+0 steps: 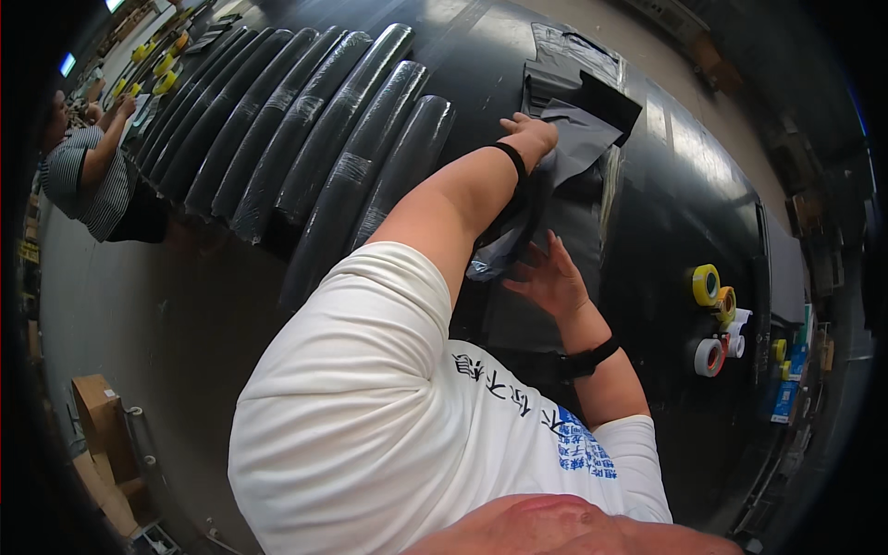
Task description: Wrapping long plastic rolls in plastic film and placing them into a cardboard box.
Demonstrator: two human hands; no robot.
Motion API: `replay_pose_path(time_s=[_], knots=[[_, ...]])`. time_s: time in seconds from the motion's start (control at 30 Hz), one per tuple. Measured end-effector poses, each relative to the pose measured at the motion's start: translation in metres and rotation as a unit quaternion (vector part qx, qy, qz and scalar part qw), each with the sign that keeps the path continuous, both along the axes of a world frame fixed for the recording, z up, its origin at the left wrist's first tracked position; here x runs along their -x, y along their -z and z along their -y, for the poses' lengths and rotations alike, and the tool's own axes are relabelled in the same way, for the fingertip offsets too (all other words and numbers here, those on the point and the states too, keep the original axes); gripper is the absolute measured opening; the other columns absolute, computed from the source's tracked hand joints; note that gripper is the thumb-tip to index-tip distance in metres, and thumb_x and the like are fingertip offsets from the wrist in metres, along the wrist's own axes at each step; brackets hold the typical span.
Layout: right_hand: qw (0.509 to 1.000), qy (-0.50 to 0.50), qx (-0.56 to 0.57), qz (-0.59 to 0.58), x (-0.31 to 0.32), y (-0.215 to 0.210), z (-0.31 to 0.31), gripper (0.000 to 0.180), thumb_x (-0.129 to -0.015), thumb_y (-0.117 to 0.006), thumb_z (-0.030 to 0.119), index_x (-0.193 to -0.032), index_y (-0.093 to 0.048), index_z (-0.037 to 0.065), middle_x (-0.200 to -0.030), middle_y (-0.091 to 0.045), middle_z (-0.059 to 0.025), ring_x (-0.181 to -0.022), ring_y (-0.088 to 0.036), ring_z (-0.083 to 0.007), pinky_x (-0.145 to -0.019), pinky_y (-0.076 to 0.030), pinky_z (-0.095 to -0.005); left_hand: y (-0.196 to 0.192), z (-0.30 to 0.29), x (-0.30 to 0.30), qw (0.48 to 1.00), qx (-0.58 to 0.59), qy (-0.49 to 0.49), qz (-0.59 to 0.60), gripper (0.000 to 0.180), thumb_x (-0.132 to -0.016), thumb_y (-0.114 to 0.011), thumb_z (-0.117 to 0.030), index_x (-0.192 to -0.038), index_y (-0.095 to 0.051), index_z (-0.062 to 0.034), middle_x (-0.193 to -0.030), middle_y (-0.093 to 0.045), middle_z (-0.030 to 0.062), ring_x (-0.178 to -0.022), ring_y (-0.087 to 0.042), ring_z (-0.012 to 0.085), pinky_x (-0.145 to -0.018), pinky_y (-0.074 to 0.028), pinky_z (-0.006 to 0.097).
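Dark grey plastic sheets [581, 141] lie bunched and partly folded on the black table, with a stiff black flap [610, 104] standing up beside them. At their left edge is my left hand [533, 135], fingers bent in against the grey plastic; part of its grip is hidden. My right hand [558, 280] is nearer to me, its fingers and thumb spread apart. It is beside a shiny crumpled edge of clear and dark plastic [490, 259] under my left forearm. A further flat dark sheet [527, 319] extends below my right hand.
Several long black film-wrapped rolls [314, 139] lie side by side to the left. Tape rolls [706, 285] rest at the table's right. A flat clear-wrapped pack [578, 46] lies at the far side. Another person [92, 176] works at far left; cardboard boxes [104, 435] stand on the floor.
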State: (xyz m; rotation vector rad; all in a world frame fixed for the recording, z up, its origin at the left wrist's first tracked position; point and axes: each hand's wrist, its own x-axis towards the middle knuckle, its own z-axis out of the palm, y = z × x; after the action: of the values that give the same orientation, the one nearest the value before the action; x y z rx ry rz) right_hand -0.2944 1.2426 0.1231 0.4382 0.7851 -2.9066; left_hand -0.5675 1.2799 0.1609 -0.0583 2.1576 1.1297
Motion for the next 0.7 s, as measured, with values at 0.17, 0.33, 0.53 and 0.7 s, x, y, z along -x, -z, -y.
replay_pose_path(time_s=[0.17,0.33,0.53,0.7], knots=[[0.973,-0.008,-0.132,0.186,0.008,0.036,-0.019,0.066,-0.091,-0.059,0.045,-0.146,-0.031,0.024,-0.141,-0.042,-0.009,-0.127,-0.044,-0.0376,-0.093,-0.041,-0.0628,-0.04,0.084,-0.052,0.899,-0.009,0.436,0.034,0.094,-0.088,-0.06,-0.047,-0.152,-0.008,-0.0024,-0.157,-0.014,0.0229,-0.144,-0.017,0.0435,-0.102,-0.042,0.057],[0.982,-0.162,-0.04,-0.092,0.003,0.026,-0.012,0.064,-0.091,-0.052,0.044,-0.142,-0.036,0.01,-0.134,-0.05,-0.0132,-0.116,-0.055,-0.0323,-0.09,-0.048,-0.0517,-0.034,0.16,-0.145,0.933,-0.107,0.313,0.143,0.1,-0.088,-0.055,-0.061,-0.154,-0.004,-0.007,-0.159,0.001,0.0183,-0.146,-0.011,0.0419,-0.102,-0.039,0.065],[0.993,-0.057,-0.096,0.043,-0.034,-0.015,0.006,0.058,-0.093,-0.055,0.04,-0.137,-0.045,0.004,-0.13,-0.054,-0.0113,-0.115,-0.056,-0.0279,-0.091,-0.049,-0.042,0.031,0.11,-0.18,0.978,-0.183,-0.022,0.092,0.117,-0.078,-0.045,-0.083,-0.154,-0.003,-0.0049,-0.161,0.006,0.0147,-0.148,-0.012,0.036,-0.111,-0.028,0.054],[0.964,-0.019,-0.234,0.126,-0.061,0.009,-0.034,0.034,-0.091,-0.056,0.022,-0.116,-0.059,-0.001,-0.105,-0.066,-0.0125,-0.095,-0.065,-0.0254,-0.085,-0.053,-0.0391,0.016,0.112,-0.194,0.841,-0.416,0.057,0.34,0.107,-0.083,-0.055,-0.073,-0.154,-0.011,-0.0068,-0.158,-0.018,0.0174,-0.144,-0.024,0.0343,-0.109,-0.028,0.058]])
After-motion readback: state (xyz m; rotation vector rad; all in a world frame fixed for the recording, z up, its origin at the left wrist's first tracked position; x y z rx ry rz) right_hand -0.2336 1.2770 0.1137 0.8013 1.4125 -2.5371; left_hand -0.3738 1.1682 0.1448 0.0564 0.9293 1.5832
